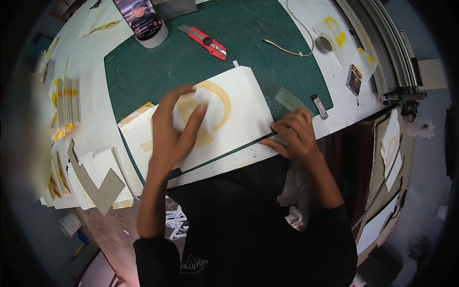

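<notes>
A white sheet (239,103) with a curved yellow shape printed on it lies on the green cutting mat (167,62). My left hand (174,129) rests flat on the sheet with its fingers spread, blurred by motion, and holds nothing. At the sheet's lower right corner my right hand (296,134) pins the edge down with its fingertips, close to the table's front edge. More white sheets with yellow print (138,126) lie under the top one at its left.
A red utility knife (205,42) lies on the mat's far side. A phone (141,19) stands on a tape roll. A white cable (291,48), a lighter (319,106), stacks of yellow-white sheets (64,105) and grey card pieces (95,184) surround the mat.
</notes>
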`<state>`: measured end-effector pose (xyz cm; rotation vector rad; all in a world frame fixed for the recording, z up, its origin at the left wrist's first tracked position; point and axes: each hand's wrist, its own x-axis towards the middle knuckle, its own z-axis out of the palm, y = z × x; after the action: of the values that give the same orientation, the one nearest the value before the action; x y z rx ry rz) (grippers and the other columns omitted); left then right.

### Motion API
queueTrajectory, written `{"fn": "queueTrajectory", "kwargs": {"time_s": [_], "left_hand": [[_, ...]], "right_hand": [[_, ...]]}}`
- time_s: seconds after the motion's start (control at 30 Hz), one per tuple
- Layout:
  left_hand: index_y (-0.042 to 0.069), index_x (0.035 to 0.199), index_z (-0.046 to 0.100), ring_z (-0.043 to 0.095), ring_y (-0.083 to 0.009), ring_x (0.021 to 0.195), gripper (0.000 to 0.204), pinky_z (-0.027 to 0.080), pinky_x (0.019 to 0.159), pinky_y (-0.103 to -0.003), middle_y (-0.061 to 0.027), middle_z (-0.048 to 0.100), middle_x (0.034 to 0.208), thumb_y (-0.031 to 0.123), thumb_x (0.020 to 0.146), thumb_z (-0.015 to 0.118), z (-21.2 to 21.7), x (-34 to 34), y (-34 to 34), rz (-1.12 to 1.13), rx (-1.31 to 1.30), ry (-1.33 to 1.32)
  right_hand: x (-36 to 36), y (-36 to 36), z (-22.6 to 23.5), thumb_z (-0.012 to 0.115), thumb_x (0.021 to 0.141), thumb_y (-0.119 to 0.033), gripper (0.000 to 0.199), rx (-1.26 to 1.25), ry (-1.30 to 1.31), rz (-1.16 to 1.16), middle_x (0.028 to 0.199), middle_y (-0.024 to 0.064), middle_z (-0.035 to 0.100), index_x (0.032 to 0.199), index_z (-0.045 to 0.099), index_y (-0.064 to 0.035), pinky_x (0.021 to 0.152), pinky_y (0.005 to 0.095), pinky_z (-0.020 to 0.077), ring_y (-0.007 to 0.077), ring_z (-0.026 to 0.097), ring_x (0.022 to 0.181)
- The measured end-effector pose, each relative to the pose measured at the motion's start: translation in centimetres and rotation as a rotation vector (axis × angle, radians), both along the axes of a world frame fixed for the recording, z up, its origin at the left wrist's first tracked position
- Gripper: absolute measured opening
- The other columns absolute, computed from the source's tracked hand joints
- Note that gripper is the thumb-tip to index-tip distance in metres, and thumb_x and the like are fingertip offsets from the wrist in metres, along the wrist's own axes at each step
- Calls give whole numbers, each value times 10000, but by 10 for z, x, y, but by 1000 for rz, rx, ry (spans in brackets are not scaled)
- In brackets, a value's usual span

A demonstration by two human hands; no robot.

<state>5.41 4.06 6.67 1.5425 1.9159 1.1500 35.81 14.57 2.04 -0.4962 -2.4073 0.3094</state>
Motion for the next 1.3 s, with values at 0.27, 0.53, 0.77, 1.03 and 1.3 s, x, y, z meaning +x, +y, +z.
{"fn": "queueTrajectory", "kwargs": {"time_s": [0.27, 0.53, 0.77, 1.03, 1.3], "left_hand": [[-60, 1364, 618, 630, -357, 1212, 655, 501, 1044, -464, -240, 697, 1231, 504, 1032, 636, -37, 4, 104, -142, -171, 206], [-71, 1339, 633, 685, -321, 1081, 613, 542, 979, -445, -215, 712, 1106, 456, 1029, 656, -37, 5, 110, -168, -198, 160], [-86, 1327, 633, 715, -317, 1014, 597, 553, 962, -443, -216, 725, 1038, 434, 1036, 652, -31, 8, 109, -162, -228, 170], [-87, 1333, 631, 712, -350, 1022, 589, 550, 959, -450, -229, 724, 1071, 417, 1030, 651, -39, 8, 107, -160, -178, 223], [-78, 1332, 639, 708, -360, 1034, 574, 547, 939, -455, -250, 708, 1114, 396, 1010, 685, -43, 10, 105, -161, -129, 236]], "right_hand": [[6, -8, -27, 930, 781, -304, 397, 148, 0, -27, 947, 40, 693, 1053, 759, -70, 930, 468, 491, 211, 678, 928], [6, -3, -33, 881, 838, -262, 300, 183, 11, -23, 919, 26, 687, 1086, 780, -129, 945, 458, 492, 187, 678, 896], [10, -3, -40, 853, 859, -233, 269, 278, 12, 15, 898, 22, 678, 1105, 781, -151, 950, 446, 477, 177, 671, 892], [0, -21, -18, 945, 786, -234, 599, -297, 101, -245, 1006, 88, 736, 1261, 663, -3, 940, 430, 473, 234, 658, 901], [-23, -59, -30, 910, 817, -233, 697, -290, 75, -433, 1206, 192, 678, 1362, 582, 52, 997, 497, 367, 320, 578, 1127]]}}
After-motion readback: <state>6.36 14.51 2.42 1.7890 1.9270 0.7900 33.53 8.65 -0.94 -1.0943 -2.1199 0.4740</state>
